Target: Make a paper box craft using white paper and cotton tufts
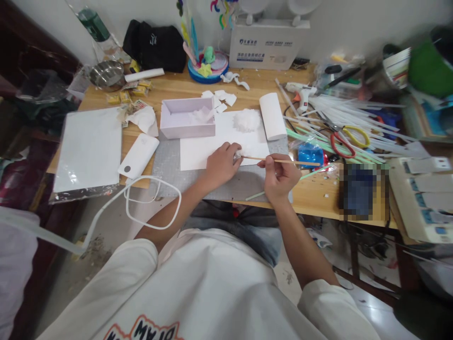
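Note:
My right hand (281,177) is closed around a thin wooden stick (300,163) that looks like a chopstick. The stick lies nearly level, its left tip reaching a small tuft of white fluff (244,152). My left hand (222,163) pinches something small and whitish at that tip; the fingers partly cover it. Beneath both is a white sheet (198,153) on a grey cutting mat (170,163). A larger heap of white fluff (247,120) sits on the sheet's far part. Just beyond my left hand stands an open pale lilac box (187,128) with some white tissue inside.
A white roll (273,115) lies right of the heap. Farther right are a glue gun (300,94), scissors (345,139) and many translucent sticks (354,111). At left are a white device (138,155), a looping white cable (155,225), a wrapped white pack (88,148) and a metal bowl (106,75).

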Tool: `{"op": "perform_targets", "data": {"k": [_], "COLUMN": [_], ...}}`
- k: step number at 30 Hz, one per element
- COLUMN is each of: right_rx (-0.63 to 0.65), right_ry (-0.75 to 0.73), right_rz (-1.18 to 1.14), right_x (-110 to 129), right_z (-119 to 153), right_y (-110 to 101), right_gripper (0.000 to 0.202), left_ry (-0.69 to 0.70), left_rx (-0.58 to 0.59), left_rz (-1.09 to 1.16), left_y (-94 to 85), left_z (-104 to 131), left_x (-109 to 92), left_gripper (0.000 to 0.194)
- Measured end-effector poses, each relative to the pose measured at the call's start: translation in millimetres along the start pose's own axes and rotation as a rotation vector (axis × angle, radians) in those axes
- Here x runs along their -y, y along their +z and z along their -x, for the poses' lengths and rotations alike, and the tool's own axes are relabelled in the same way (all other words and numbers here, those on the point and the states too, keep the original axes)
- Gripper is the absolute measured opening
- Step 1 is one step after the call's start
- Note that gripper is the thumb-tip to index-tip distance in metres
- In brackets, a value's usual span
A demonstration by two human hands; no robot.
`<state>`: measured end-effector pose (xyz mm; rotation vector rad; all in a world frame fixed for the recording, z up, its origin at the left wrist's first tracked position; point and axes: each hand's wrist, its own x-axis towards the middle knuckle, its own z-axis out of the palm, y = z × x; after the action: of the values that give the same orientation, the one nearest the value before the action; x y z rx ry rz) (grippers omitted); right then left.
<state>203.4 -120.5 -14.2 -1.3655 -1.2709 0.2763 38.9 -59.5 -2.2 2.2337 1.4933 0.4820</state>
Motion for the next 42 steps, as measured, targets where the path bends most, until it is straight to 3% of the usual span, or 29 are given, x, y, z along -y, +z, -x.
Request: {"op": "perform_targets", "data": {"k": [16,21,26,34,39,42], "right_rx": [0.029,-0.053,-0.003,-0.076,-0.091,-0.117], "right_ry": [0.025,0.018,0.016,0.038,0.069,0.107], "right_rz": [-0.013,-0.023,0.063,-0.069,-0.062,-0.058], "right_x": [-6,-5,-6,-8,-6,-8], "right_z": [-8,-5,-2,-5,-7,-6], "right_y": [4,1,-1,5,7,7], "right_gripper": [0.022,0.021,0.023,0.016,0.021,0.024], "left_ry": [0.001,-0.014,-0.034,-0.013,0.008,0.016], "left_rx": [-0.009,0.008,0.016,0.032,0.056,0.065], "left_rz": [-0.018,-0.056,-0.048,-0.052,-0.115,-0.144], "left_y": [-1.5,-3.2,-3.0,-7.5,-9.9,-9.7], "left_z": [-2,-8,-11,-10,-17,-21], "left_x": [0,-3,-4,-4,-6,-6], "left_gripper": [0.025,0.022,0.020,0.020,0.027,0.022]}}
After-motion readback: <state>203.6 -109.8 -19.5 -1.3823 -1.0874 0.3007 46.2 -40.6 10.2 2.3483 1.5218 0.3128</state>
